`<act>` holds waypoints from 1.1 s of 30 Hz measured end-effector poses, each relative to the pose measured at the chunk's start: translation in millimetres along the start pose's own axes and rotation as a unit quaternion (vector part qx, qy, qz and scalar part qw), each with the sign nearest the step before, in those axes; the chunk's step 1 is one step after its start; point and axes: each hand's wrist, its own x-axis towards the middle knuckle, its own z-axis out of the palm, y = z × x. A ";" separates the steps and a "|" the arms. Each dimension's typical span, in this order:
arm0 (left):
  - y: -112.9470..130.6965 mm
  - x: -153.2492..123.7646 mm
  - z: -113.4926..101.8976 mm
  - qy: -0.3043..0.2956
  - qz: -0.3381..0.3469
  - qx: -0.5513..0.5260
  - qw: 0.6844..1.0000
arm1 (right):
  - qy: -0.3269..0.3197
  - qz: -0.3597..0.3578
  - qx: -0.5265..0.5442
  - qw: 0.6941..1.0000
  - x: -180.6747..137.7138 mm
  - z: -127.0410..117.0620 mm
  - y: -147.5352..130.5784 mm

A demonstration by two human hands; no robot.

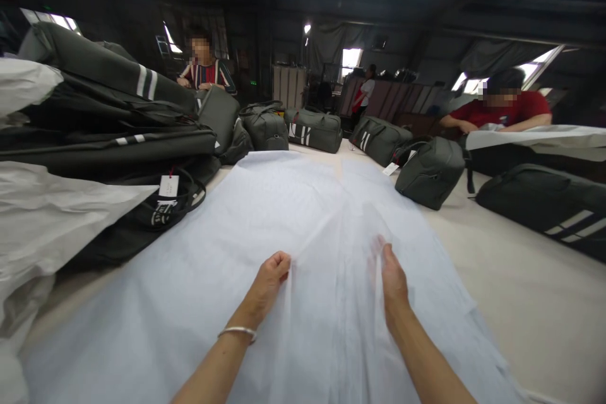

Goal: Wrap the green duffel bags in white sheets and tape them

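Observation:
A stack of thin white sheets (189,284) is spread over the table in front of me. My left hand (272,271), with a silver bangle at the wrist, is closed in a pinch on the edge of the translucent top sheet (317,303). Across from it, my right hand (394,281) has the same sheet between its thumb and fingers. Those fingers show only faintly through the material. Between the hands the sheet is raised in soft, lengthwise folds.
Dark bags with white stripes are heaped on the left (108,76). More bags, such as an upright dark bag (433,170), line the far side and right. Crumpled white wrapping (52,221) lies at left. People work beyond, one in a red shirt (525,110).

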 end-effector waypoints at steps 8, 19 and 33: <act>26.3 -47.4 -57.9 0.187 0.180 0.083 0.962 | -0.132 -0.173 -0.445 0.869 -74.5 88.3 62.8; -47.5 -12.0 -18.6 -0.142 0.268 0.509 0.805 | -0.364 -0.398 -0.501 0.677 -17.0 58.3 46.4; -71.5 -64.3 -50.5 -0.068 0.344 0.610 0.710 | -0.277 -0.224 -0.393 0.848 -16.9 85.5 71.0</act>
